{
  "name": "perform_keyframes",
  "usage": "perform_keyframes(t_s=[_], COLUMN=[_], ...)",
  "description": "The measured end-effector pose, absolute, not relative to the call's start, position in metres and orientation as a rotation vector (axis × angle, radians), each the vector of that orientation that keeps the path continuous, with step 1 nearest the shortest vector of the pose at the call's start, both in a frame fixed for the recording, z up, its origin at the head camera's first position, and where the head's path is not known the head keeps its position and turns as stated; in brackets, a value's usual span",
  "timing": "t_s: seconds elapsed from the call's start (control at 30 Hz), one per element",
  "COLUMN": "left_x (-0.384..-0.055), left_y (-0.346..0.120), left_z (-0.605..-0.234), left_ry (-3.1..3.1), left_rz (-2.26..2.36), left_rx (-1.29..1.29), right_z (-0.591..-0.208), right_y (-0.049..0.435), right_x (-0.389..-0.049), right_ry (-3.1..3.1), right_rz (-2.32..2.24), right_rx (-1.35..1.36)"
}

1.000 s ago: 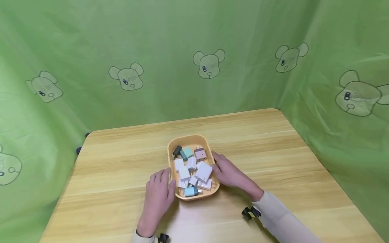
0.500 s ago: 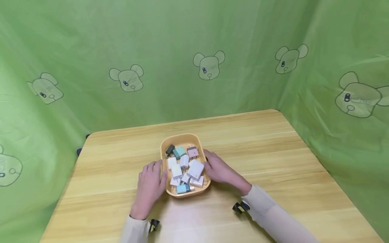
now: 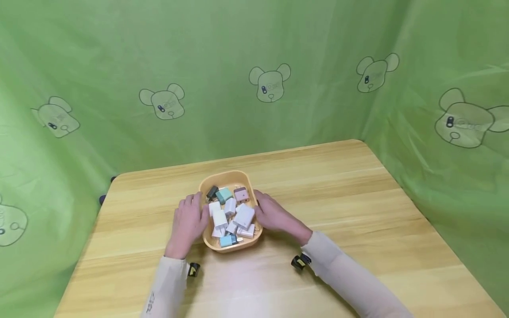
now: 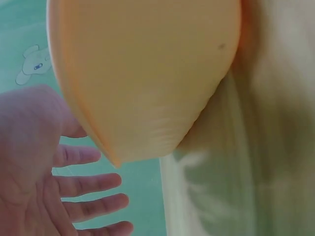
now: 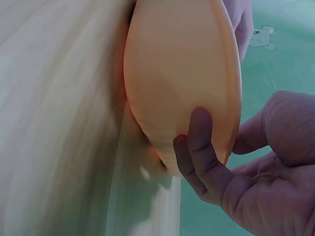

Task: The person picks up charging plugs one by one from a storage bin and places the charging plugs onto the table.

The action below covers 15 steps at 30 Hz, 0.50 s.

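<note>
An orange plastic basket (image 3: 231, 248) sits on the table, filled with several charger plugs. Most are white, like the large white charger (image 3: 244, 216); a teal charger (image 3: 224, 195), a pink charger (image 3: 241, 194), a black plug (image 3: 212, 192) and a blue plug (image 3: 228, 240) lie among them. My left hand (image 3: 186, 223) rests against the basket's left side, with its fingers straight and spread in the left wrist view and the thumb at the rim. On the right side, my right hand (image 3: 274, 213) grips the wall, with fingertips (image 5: 201, 123) on its outside and the thumb at the rim.
The wood-grain table (image 3: 338, 190) extends around the basket on all sides. A green curtain (image 3: 222, 44) with printed bear heads hangs behind and beside it. Black wrist devices (image 3: 298, 263) show near both sleeves.
The basket with its plugs has slid to the left and slightly away, and both hands have travelled with it, staying on its sides.
</note>
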<state>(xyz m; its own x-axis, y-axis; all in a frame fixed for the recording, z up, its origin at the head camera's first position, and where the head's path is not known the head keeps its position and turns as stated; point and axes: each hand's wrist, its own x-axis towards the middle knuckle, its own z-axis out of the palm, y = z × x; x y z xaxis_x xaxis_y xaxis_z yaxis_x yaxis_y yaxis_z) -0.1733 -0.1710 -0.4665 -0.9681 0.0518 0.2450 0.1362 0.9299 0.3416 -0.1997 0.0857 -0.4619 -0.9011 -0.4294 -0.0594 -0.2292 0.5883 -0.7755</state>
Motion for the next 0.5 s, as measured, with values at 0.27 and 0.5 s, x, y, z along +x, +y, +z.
perform_keyframes(t_s=[0.27,0.5], left_x=[-0.199,-0.219], left_y=[-0.184,-0.188], left_z=[-0.461,-0.453], left_ry=[-2.928,-2.974], left_rz=[-0.613,-0.720], left_rx=[-0.103,-0.100], right_z=[-0.461,-0.461], right_y=[0.069,0.052], right_x=[-0.210,-0.220], right_ry=[2.566,2.536], right_rz=[-1.190,-1.211], right_rx=[-0.555,-0.568])
